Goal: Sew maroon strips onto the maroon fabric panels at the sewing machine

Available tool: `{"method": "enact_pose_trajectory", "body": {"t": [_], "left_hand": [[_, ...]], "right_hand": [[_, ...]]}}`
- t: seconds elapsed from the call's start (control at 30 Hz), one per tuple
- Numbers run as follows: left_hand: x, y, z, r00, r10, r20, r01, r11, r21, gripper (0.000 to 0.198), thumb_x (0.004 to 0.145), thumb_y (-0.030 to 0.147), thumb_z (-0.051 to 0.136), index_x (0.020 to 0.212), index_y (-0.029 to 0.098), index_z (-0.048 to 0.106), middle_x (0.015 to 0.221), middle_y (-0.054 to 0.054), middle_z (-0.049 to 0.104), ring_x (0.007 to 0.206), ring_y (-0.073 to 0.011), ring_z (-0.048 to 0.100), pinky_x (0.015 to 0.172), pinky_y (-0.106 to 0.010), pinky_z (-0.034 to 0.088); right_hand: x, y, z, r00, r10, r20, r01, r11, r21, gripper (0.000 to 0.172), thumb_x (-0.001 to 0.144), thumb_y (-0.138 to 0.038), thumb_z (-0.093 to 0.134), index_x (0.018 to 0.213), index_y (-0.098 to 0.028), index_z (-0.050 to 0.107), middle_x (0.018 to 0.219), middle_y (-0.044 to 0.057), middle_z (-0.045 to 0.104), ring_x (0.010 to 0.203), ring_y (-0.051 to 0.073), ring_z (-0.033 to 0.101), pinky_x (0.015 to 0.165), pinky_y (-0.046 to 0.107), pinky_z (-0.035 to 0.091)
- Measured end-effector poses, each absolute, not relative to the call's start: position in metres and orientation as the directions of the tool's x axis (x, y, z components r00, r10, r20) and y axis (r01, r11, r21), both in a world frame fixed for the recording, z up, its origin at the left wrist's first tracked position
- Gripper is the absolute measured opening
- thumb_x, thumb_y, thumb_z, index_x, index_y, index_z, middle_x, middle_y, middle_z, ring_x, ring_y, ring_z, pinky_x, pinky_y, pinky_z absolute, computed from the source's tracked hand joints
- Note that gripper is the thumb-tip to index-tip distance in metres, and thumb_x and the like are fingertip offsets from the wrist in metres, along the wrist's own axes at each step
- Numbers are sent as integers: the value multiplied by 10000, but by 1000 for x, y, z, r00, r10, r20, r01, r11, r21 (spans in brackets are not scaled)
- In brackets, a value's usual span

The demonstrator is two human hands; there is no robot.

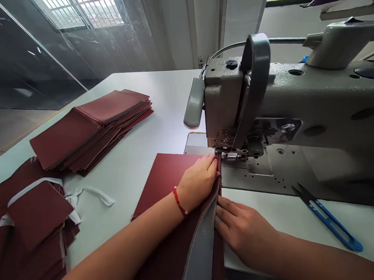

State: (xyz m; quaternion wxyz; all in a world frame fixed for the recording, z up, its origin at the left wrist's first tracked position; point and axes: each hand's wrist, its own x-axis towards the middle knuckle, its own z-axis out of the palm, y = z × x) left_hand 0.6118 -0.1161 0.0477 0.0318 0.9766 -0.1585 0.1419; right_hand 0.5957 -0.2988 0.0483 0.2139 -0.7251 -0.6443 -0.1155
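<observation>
A dark red leather-like panel (172, 170) lies under the needle area of the sewing machine (235, 112), its right edge running up to the presser foot (227, 155). My left hand (198, 181), with a red string bracelet at the wrist, bears down on the panel by the foot, fingers bent together at its edge. Lower down, my right hand (241, 225) grips the edge from the right; its thumb is hidden. Between the two hands the upper layer lifts away, and a grey woven backing (200, 243) shows.
Blue-handled thread snips (331, 222) lie on the right, points toward the machine bed. A stack of folded dark red panels (95, 124) sits at the back left. Nearer, smaller dark red pieces (40, 210) are piled with a white strip (96, 195) on the white table (136, 138).
</observation>
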Motion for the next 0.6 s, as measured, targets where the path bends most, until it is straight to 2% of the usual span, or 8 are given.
{"method": "enact_pose_trajectory", "body": {"t": [0.2, 0.33, 0.5, 0.6], "left_hand": [[614, -116, 44, 904, -296, 309, -326, -944, 49, 343, 972, 179, 370, 1237, 60, 553, 1292, -186, 598, 1222, -259, 567, 1047, -402, 480], [615, -118, 47, 903, -297, 310, -325, -945, 44, 320, 965, 175, 383, 1195, 58, 572, 1261, -180, 613, 1172, -257, 593, 1020, -393, 497], [615, -120, 50, 896, -294, 332, -322, -946, 31, 290, 960, 166, 389, 1171, 85, 572, 1230, -156, 618, 1142, -248, 595, 1007, -383, 501], [615, -121, 53, 916, -279, 289, -309, -949, 65, 270, 954, 160, 414, 1159, 77, 570, 1193, -151, 613, 1066, -238, 609, 954, -364, 529]], "right_hand": [[597, -300, 48, 132, 893, 430, 987, -78, -141, 296, 845, -70, 395, 868, -77, 690, 913, 157, 661, 1006, 277, 600, 1005, 388, 489], [595, -301, 46, 143, 888, 436, 987, -95, -128, 272, 830, -82, 434, 895, -61, 697, 932, 164, 664, 1018, 298, 602, 988, 395, 500], [592, -302, 41, 163, 875, 457, 987, -149, -66, 290, 829, -68, 435, 949, -48, 698, 1012, 186, 677, 1037, 299, 611, 930, 389, 534], [591, -302, 41, 168, 866, 471, 985, -166, -47, 304, 833, -55, 427, 980, -43, 692, 1058, 196, 674, 1070, 294, 607, 934, 383, 530]]}}
